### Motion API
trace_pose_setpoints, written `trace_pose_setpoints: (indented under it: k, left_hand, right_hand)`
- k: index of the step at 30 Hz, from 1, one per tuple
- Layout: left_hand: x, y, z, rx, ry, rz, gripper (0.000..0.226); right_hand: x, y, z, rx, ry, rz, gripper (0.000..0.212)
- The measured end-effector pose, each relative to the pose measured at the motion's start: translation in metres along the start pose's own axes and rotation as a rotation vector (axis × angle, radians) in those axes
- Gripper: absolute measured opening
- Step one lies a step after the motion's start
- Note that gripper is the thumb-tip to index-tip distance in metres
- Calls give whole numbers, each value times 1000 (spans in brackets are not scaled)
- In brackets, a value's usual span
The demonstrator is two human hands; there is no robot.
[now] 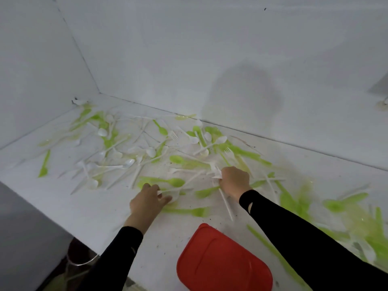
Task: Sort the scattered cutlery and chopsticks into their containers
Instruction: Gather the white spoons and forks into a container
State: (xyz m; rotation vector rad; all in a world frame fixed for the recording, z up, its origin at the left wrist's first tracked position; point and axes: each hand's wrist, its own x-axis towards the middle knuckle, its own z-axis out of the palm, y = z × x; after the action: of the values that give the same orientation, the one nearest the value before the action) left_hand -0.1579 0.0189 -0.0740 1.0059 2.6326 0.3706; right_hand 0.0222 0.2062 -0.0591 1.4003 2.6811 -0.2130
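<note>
Several white and green plastic spoons, forks and knives [134, 152] lie scattered over a white table [100, 208]. My left hand [147, 202] reaches into the pile's near edge and pinches a white spoon [175, 191] lying on the surface. My right hand [235, 181] grips a bunch of white forks [216, 173]; their handles [225, 203] stick out below the fist toward me. A green spoon [172, 182] lies between the two hands.
A red container lid [222, 261] sits at the table's near edge between my forearms. More green cutlery [344, 204] is heaped at the right. White walls close the table at the back and left. A dark gap drops off at the lower left.
</note>
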Motion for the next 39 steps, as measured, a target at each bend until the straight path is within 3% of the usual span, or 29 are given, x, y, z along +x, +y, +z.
trace_pose_setpoints:
  k: [6, 11, 15, 18, 21, 23, 25, 29, 32, 35, 39]
  left_hand:
    - [-17, -3, 9, -126, 129, 78, 29]
    - [-4, -5, -38, -397, 345, 132, 21]
    - [3, -10, -91, -427, 583, 187, 18]
    - [6, -3, -106, -462, 654, 258, 16]
    - [4, 20, -101, -497, 612, 367, 17]
    - [3, 30, -94, -517, 567, 385, 17]
    - [6, 29, -85, -559, 484, 297, 17]
    - [17, 9, -60, -768, 198, -59, 29]
    - [17, -10, -37, -567, 80, -238, 36]
    - [14, -27, -17, -379, 12, -248, 43]
    - [16, -31, -10, -355, -29, -223, 36]
  right_hand:
    - [-10, 16, -9, 46, -8, 83, 13]
    - [-19, 40, -24, 493, 21, 214, 22]
    - [-22, 47, -47, 733, 161, 270, 28]
    - [-27, 40, -68, 918, 270, 218, 36]
    - [-38, 24, -89, 1072, 275, 85, 24]
    - [-46, 13, -96, 1042, 204, -8, 23]
    - [-53, 6, -96, 983, 146, -50, 24]
    - [-64, 1, -80, 904, 141, -66, 26]
    - [-68, -3, -66, 854, 60, -77, 23]
    - [-70, -8, -58, 834, -34, -96, 17]
    - [-75, -11, -53, 825, -116, -146, 21]
